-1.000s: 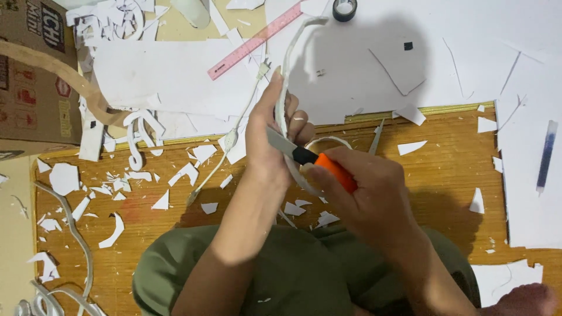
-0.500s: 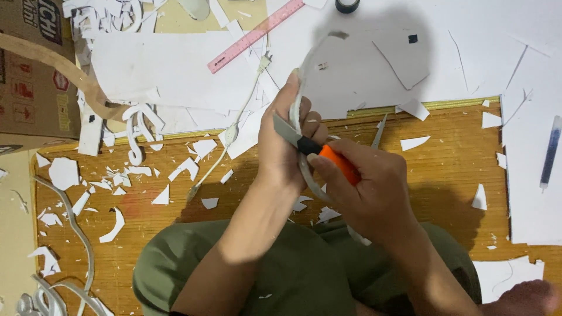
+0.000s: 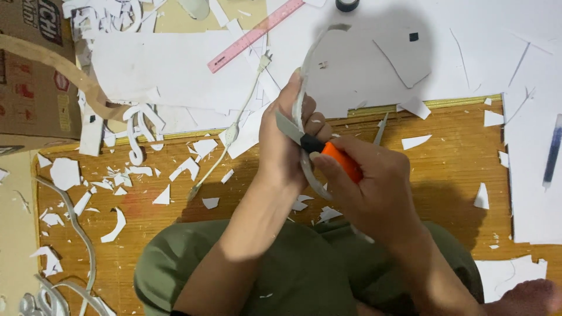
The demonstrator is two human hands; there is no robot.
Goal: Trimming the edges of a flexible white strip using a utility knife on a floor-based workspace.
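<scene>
Left hand (image 3: 287, 146) clenched around a thin curved white strip (image 3: 301, 105), thumb and fingers pinching it near its middle. Strip rising past the fingertips toward the white sheets and curling down below the palm, toward the lap. Right hand (image 3: 374, 193) gripped on an orange-handled utility knife (image 3: 319, 146), grey blade angled up and left, lying against the strip just beside the left thumb. Both hands touching, held above olive-green trousers (image 3: 293, 269).

Below and around: a wooden floor (image 3: 456, 169) with a straw-like grain, littered with white paper scraps (image 3: 187, 167) in triangles, crescents and slivers. Further up, large white sheets (image 3: 170, 70) overlapping, some with cut-out shapes missing. A pink ruler (image 3: 254, 35) lying diagonally across the sheets. A thin white cable (image 3: 234, 131) with an inline switch running from the sheets down onto the wood. A dark pen (image 3: 552, 149) resting on a white sheet at the far right edge. A black roll of tape (image 3: 347, 4) partly cut off at the top edge. More curved white strips (image 3: 76, 234) looping along the lower left.

At the upper left, a brown cardboard box (image 3: 29, 76), seen from the side with a loose flap bending outward; contents not visible. A bare foot (image 3: 527, 295) showing at the lower right corner.
</scene>
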